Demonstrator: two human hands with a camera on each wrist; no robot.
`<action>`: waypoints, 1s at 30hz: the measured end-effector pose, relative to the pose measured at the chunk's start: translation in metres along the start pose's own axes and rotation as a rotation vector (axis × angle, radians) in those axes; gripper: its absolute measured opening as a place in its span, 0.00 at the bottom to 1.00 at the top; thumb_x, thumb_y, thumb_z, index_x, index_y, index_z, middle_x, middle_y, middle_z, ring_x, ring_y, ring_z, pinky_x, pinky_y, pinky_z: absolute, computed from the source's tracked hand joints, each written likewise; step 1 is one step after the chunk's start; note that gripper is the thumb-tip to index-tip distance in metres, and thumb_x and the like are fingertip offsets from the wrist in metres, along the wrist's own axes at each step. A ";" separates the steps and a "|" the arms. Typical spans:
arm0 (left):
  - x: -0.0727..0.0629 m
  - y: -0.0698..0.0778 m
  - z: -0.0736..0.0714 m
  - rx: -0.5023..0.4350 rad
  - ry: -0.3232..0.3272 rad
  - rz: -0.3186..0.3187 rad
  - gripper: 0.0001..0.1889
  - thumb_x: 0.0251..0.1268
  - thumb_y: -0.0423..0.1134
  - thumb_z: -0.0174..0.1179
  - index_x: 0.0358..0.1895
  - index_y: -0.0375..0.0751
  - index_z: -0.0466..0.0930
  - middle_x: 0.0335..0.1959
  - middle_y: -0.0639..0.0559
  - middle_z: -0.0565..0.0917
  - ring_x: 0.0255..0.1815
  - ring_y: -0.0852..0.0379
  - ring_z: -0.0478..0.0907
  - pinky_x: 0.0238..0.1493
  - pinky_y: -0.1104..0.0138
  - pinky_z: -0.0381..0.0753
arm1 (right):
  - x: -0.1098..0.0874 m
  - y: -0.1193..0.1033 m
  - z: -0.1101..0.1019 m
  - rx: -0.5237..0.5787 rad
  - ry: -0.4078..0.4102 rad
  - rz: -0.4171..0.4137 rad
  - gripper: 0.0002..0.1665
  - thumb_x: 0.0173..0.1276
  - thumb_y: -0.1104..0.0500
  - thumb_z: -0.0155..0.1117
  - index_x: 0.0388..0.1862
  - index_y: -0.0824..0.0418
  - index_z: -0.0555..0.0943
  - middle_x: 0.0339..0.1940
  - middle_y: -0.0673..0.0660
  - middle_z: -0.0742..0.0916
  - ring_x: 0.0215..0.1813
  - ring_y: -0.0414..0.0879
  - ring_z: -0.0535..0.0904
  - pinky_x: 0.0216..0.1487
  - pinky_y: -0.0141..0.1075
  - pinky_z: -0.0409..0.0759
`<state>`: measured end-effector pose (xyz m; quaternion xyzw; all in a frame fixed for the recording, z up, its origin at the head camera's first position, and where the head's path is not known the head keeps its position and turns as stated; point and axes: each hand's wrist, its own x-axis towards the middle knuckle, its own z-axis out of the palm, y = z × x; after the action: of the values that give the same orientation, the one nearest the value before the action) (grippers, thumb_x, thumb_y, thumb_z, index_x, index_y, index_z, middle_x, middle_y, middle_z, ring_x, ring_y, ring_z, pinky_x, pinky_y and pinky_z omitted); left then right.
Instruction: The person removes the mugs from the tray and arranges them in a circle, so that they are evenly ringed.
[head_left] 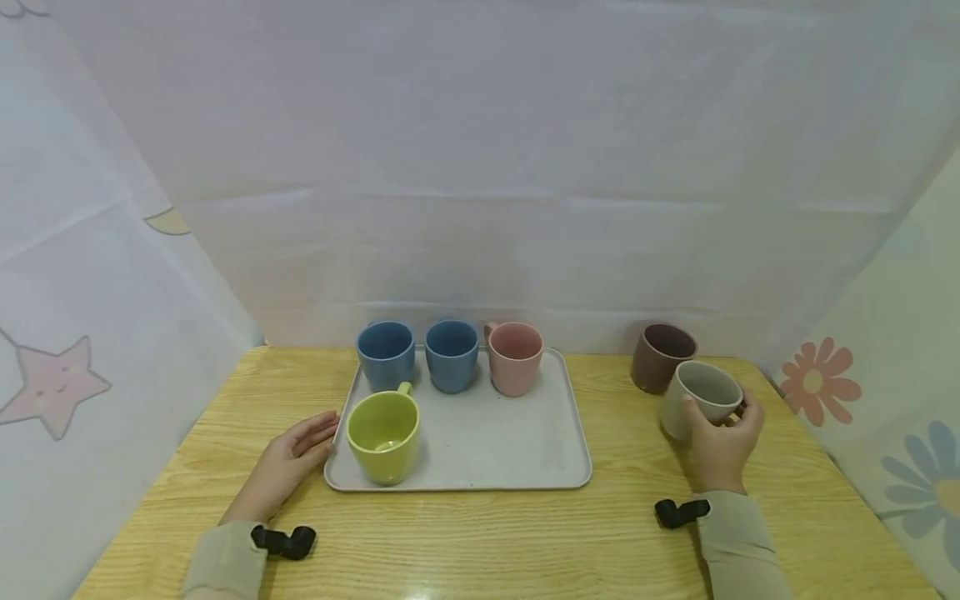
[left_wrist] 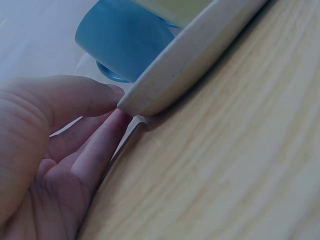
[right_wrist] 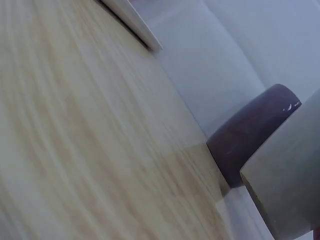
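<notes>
My left hand [head_left: 296, 458] lies on the table at the left side of a pale tray [head_left: 495, 450]. Its fingers are fairly straight and touch the tray's rim [left_wrist: 172, 60] near the front left corner. At the right, my right hand [head_left: 726, 442] grips a grey-white mug [head_left: 678, 408], thumb on the near side and fingers around the far right. The mug [right_wrist: 290, 175] leans slightly and appears raised off the table; any handle is hidden. Just behind it stands a dark brown mug [head_left: 652, 367], also seen in the right wrist view.
Two blue mugs [head_left: 387, 367] [head_left: 452, 367] and a pink mug [head_left: 516, 367] stand upright along the tray's back edge. A yellow-green mug [head_left: 386, 454] stands at the front left of the tray. The wooden table [head_left: 450, 542] backs onto white cloth [head_left: 525, 183].
</notes>
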<state>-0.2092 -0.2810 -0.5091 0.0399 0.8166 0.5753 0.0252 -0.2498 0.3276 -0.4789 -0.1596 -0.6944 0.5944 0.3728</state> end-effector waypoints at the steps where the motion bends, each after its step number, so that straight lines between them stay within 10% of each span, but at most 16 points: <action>1: 0.000 0.000 0.000 0.000 0.000 0.000 0.36 0.74 0.49 0.62 0.78 0.38 0.61 0.74 0.41 0.70 0.67 0.70 0.71 0.58 0.84 0.69 | 0.001 0.001 -0.001 -0.006 0.007 0.006 0.45 0.61 0.58 0.78 0.74 0.56 0.67 0.58 0.44 0.69 0.54 0.40 0.67 0.50 0.31 0.70; 30: -0.002 0.004 0.001 -0.014 -0.003 0.003 0.35 0.76 0.47 0.60 0.78 0.36 0.60 0.75 0.39 0.68 0.62 0.79 0.70 0.58 0.84 0.70 | 0.022 0.015 -0.007 0.098 0.014 0.132 0.50 0.59 0.58 0.80 0.77 0.53 0.65 0.67 0.54 0.70 0.67 0.50 0.67 0.67 0.36 0.71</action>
<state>-0.2067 -0.2790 -0.5052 0.0418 0.8125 0.5809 0.0258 -0.2626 0.3509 -0.4862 -0.1908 -0.6499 0.6497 0.3452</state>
